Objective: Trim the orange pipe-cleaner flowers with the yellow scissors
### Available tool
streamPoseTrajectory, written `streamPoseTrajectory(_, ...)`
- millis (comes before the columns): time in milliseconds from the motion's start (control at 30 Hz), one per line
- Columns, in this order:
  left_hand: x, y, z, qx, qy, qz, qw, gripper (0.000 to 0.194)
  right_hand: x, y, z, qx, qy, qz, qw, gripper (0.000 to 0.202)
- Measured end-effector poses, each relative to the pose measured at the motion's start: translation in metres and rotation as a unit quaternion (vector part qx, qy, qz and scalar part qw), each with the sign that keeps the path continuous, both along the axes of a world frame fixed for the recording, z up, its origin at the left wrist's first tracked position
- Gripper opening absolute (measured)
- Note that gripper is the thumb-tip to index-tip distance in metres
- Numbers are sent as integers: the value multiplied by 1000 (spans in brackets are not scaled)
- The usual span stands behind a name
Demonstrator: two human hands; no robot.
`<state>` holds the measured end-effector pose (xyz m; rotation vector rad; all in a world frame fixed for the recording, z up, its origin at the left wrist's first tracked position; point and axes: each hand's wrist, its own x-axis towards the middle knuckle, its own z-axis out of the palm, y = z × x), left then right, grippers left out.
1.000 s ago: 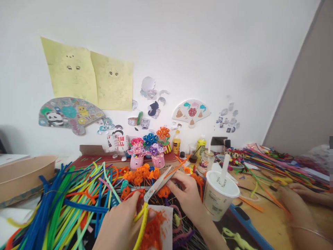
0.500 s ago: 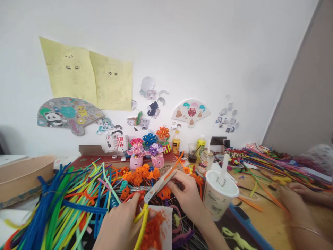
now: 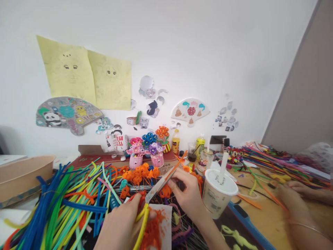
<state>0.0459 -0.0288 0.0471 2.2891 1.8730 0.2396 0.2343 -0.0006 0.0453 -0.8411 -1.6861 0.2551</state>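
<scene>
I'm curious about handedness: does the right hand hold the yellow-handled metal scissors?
No, the left hand holds the scissors by their yellow handles, while the right hand pinches a fuzzy orange strip.

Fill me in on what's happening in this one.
The person's left hand holds yellow-handled scissors, and the right hand pinches an orange fuzzy strip alongside the blades. Beneath them, orange fluff lies on white paper. Orange fuzzy flowers sit just beyond, with loose coloured stems on the left and a lidded cup on the right. At far right are another person's hands; what they hold is unclear.
</scene>
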Motion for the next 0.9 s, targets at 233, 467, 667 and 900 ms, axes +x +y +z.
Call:
streamPoseTrajectory(233,2,-1,-1,-10,-9,-6,1000,27,0,0,-3,3,-9,1,1000,19)
streamPoseTrajectory(467,2,-1,0,-12,14,-12,1000,32,2,2,-4,5,-13,1,1000,19)
streamPoseTrajectory(667,1,0,-6,-7,19,-10,1000,32,1,3,-5,3,-4,-4,1000,18)
streamPoseTrajectory(900,-1,-2,-1,-5,0,-9,1000,29,-1,6,-8,-27,57,46,997,12)
